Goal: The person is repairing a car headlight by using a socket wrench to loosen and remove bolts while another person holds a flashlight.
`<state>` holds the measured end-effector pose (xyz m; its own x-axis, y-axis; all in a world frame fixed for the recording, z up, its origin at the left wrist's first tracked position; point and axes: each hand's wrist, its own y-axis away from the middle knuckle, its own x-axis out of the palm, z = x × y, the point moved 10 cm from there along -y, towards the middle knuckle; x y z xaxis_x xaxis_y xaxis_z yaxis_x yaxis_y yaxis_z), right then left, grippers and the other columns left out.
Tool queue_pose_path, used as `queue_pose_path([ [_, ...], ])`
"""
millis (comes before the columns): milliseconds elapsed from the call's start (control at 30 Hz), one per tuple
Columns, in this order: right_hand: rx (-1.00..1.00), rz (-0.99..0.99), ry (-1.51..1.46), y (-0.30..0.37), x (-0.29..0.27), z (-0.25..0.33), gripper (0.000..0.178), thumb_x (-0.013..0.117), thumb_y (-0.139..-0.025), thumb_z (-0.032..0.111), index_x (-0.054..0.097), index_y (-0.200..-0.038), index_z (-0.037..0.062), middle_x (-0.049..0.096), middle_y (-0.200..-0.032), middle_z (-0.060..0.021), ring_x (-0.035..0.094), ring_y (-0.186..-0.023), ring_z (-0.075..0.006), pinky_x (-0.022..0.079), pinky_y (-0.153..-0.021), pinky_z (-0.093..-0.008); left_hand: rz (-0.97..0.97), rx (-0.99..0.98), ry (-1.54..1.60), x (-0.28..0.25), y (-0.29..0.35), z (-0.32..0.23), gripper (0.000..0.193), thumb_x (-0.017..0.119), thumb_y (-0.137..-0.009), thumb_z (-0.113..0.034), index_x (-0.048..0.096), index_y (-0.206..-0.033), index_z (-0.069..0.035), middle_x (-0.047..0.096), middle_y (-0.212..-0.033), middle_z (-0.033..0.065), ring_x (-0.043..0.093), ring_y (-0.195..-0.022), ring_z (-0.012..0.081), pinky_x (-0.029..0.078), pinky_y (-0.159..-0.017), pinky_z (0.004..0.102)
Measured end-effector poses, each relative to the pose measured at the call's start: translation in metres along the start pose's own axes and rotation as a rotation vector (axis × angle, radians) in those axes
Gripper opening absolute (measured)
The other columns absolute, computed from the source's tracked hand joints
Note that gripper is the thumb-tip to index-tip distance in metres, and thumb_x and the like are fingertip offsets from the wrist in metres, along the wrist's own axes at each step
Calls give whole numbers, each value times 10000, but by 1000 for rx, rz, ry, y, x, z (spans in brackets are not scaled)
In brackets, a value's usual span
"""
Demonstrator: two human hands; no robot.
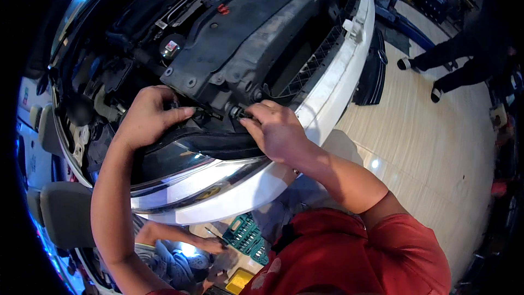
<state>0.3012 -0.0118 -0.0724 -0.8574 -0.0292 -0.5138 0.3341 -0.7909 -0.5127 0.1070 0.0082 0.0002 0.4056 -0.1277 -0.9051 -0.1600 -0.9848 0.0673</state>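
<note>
View from above of a person in a red shirt leaning over the open front of a white car. At the left, the left hand (148, 117) rests on the top rear edge of the headlight (180, 172), its fingers curled around a small dark part there; what exactly they grip is hidden. Just right of it, the right hand (273, 128) has its fingers pinched narrow on a small black fastener (238, 112) sitting under the black plastic radiator cover (245, 38). The headlight sits in its place in the white bumper (327, 104), and the cover is on, so the work looks to be at an early or middle stage, with the fastener not yet free. Room is tight: the cover's edge overhangs both hands, and the headlight rim lies close below them. To the right, the pale floor (436, 147) is open. Below the bumper, another person's arm reaches near a green tool tray (246, 236)
</note>
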Motion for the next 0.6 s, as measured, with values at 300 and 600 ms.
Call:
queue_pose_path([
  [300,21,104,67,-4,8,-5,173,655,-896,169,673,-899,-3,641,-836,-182,641,-786,-371,520,-693,-446,-24,56,26,0,0,-9,431,782,-781,-297,642,-814,109,617,-728,180,592,-693,187,472,-679,355],
  [600,19,87,-13,1,5,-9,166,639,-899,160,657,-869,-2,644,-844,-185,646,-805,-379,524,-711,-459,68,-60,122,12,-2,10,352,752,-792,-247,620,-813,78,566,-805,69,556,-789,173,432,-732,324],
])
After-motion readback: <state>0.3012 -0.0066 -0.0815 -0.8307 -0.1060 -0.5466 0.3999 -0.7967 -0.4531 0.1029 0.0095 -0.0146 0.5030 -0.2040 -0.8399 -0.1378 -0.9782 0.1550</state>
